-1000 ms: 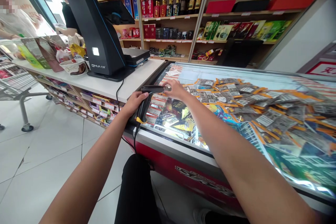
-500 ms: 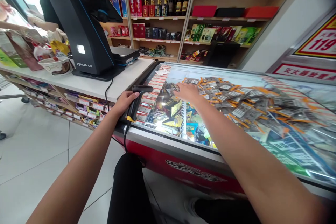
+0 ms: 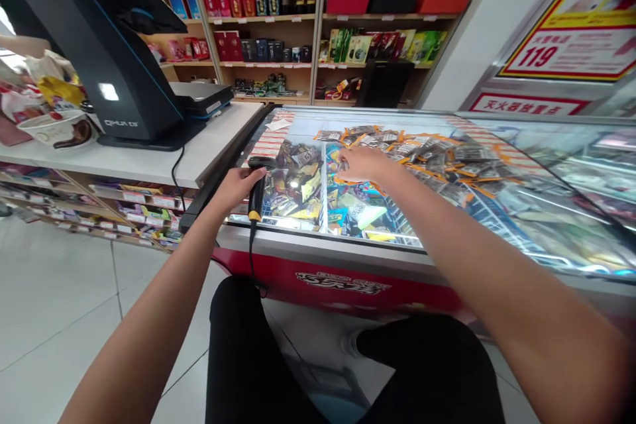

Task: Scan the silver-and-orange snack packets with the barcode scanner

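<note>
My left hand is closed around the handle of a black and yellow barcode scanner, upright at the left end of the glass-topped chest freezer. A cable hangs from the scanner's base. Over the glass, my right hand has curled fingers above a small packet whose orange edge shows under the palm; the rest of that packet is hidden. Just beyond and to the right lies a spread pile of clear, orange-edged packets. Under the glass, colourful wrapped goods fill wire baskets.
On the white counter at left stand a dark checkout terminal and a paper tub. Shelves of bottles and boxes line the back. Red-and-white price labels lie along the freezer's left end. My knees are close to its front.
The view has swung right and down. My right hand has shifted right over the glass, away from the price labels. My left hand keeps hold of the scanner, which has turned more upright.
</note>
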`<state>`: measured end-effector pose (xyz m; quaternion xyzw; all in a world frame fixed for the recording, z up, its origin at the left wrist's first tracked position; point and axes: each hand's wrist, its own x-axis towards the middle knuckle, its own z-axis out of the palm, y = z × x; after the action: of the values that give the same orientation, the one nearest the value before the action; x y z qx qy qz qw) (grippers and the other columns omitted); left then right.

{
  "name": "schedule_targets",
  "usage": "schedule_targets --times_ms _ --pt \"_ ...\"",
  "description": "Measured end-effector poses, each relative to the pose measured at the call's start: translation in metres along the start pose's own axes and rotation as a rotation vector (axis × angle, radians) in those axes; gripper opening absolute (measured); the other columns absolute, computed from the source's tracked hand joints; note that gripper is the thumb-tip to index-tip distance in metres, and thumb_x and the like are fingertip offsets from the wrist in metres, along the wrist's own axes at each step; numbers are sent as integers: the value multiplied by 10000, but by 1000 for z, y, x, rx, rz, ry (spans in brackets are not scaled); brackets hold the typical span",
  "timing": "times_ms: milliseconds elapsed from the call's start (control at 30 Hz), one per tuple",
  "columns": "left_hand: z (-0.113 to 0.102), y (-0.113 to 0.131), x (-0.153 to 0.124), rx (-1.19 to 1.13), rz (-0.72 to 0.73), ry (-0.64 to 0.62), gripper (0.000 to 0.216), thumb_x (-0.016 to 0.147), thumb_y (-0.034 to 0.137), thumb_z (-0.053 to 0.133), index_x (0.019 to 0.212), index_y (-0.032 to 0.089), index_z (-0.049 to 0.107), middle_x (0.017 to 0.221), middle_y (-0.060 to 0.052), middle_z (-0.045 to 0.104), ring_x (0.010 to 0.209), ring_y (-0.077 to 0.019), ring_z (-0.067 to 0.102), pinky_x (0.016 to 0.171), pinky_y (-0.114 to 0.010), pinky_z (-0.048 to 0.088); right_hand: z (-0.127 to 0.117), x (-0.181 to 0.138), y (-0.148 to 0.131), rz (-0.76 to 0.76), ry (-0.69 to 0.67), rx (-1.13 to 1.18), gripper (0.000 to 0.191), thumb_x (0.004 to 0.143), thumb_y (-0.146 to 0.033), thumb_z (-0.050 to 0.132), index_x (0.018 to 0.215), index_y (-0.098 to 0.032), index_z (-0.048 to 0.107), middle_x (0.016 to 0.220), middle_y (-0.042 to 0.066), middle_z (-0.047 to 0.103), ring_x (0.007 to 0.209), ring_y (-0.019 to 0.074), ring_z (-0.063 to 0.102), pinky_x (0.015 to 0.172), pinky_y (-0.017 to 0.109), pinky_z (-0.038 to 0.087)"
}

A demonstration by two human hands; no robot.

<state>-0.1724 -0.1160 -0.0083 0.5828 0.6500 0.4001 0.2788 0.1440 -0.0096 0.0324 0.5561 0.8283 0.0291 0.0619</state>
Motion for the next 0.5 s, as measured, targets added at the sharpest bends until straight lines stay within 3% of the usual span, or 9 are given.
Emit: schedule_targets --times_ms 67,133,233,300,367,433,500 --pt "19 14 -3 120 -27 -3 496 841 662 584 774 178 669 756 -54 685 730 -215 622 625 -296 384 0 -7 2 7 -7 -28 611 894 -556 592 1398 -212 623 1362 206 638 1218 424 588 1018 601 417" --pt "37 29 -5 290 -32 -15 524 840 694 555 690 197 627 720 -75 679 726 -252 646 619 -321 378 4 -15 2 28 22 -89 621 908 -602 576 1406 -238 643 1445 194 591 1352 458 484 1113 689 256" --pt "59 49 -12 494 -23 41 550 843 731 507 673 219 613 793 -114 716 823 -327 692 641 -354 406 13 -32 -1 24 193 -142 644 918 -641 577 1433 -260 643 1537 180 515 1469 480 327 1159 723 79" --pt "71 61 -19 571 -13 83 548 843 743 496 724 227 636 874 -131 742 920 -368 705 687 -378 444 19 -48 -7 10 378 -76 638 961 -586 551 1501 -248 579 1526 191 515 1450 457 359 1163 700 147" --pt "81 68 -28 589 -15 104 543 858 737 486 841 225 665 955 -145 757 999 -392 706 749 -404 478 23 -69 -15 8 531 123 638 1006 -483 505 1592 -235 457 1390 191 606 1323 405 503 1108 630 328" --pt "89 70 -35 563 -18 89 554 888 712 467 995 209 670 1043 -164 757 1065 -405 695 811 -435 498 28 -93 -24 -18 567 455 698 1015 -405 480 1662 -222 293 1137 142 696 1064 320 635 968 514 486" --pt "95 66 -39 522 -1 56 594 915 687 449 1129 170 650 1137 -201 735 1127 -422 671 864 -471 502 33 -114 -31 -56 550 791 764 999 -368 489 1686 -240 180 921 61 687 836 255 643 854 444 540"
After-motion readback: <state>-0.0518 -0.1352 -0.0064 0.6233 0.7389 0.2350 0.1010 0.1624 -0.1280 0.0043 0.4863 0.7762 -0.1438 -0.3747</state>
